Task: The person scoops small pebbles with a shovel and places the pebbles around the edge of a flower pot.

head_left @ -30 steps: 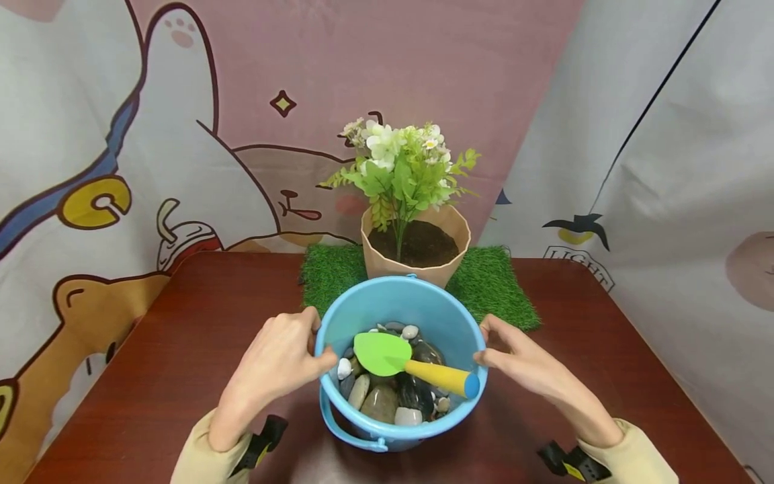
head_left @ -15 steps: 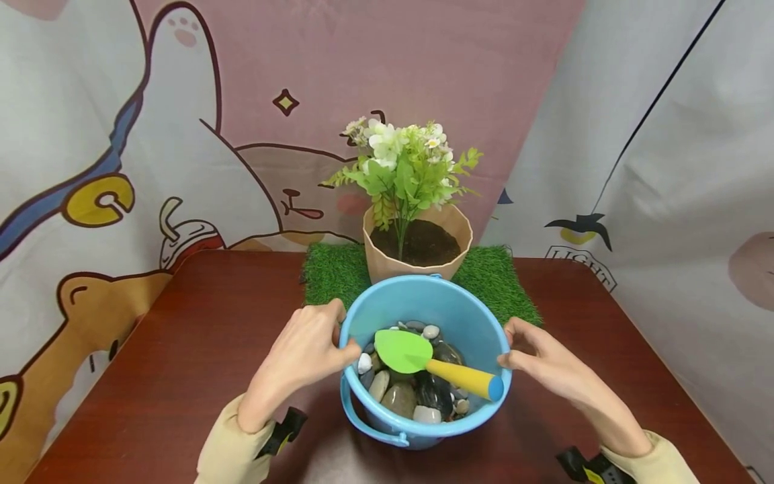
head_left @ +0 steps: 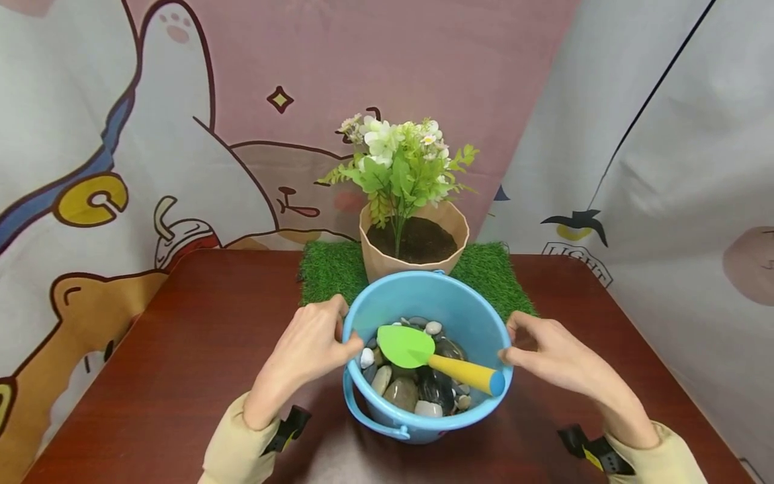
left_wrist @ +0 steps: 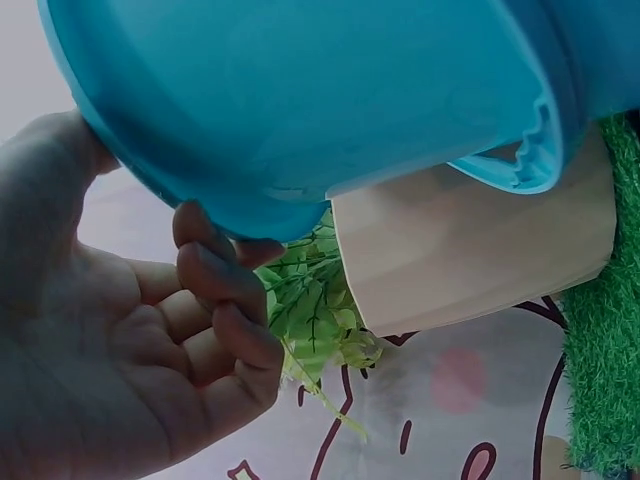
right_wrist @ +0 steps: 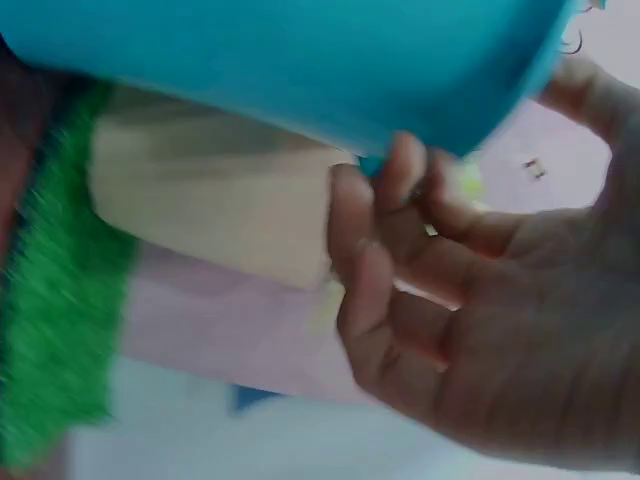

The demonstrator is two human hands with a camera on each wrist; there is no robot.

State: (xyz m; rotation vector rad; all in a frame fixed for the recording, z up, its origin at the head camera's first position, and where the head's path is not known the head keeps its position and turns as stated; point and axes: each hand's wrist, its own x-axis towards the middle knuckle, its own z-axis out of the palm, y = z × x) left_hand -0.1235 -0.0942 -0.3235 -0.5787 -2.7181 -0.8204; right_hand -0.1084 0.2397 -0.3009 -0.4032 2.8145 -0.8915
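A light blue bucket (head_left: 426, 286) stands in front of the flower pot, its handle (head_left: 371, 425) hanging down at the near left. Inside lie several stones (head_left: 402, 394) in grey, black and white. Across them rests a toy trowel with a green blade (head_left: 406, 346) and a yellow grip (head_left: 462, 371), its blue end leaning at the right wall. My left hand (head_left: 313, 346) pinches the bucket's left rim, thumb inside and fingers curled beneath the lip outside, as the left wrist view shows. On the opposite side my right hand (head_left: 559, 356) pinches the rim likewise.
Behind the bucket a beige pot (head_left: 387, 259) with dark soil holds a plant with white flowers (head_left: 399, 158). It sits on a green turf mat (head_left: 332, 272) at the back of the brown table (head_left: 199, 349). A printed cloth (head_left: 423, 60) hangs behind.
The bucket, with both hands on its rim, has shifted to the right, mostly in the first half second. Trowel and stones moved along inside it. The grip of both hands looks the same.
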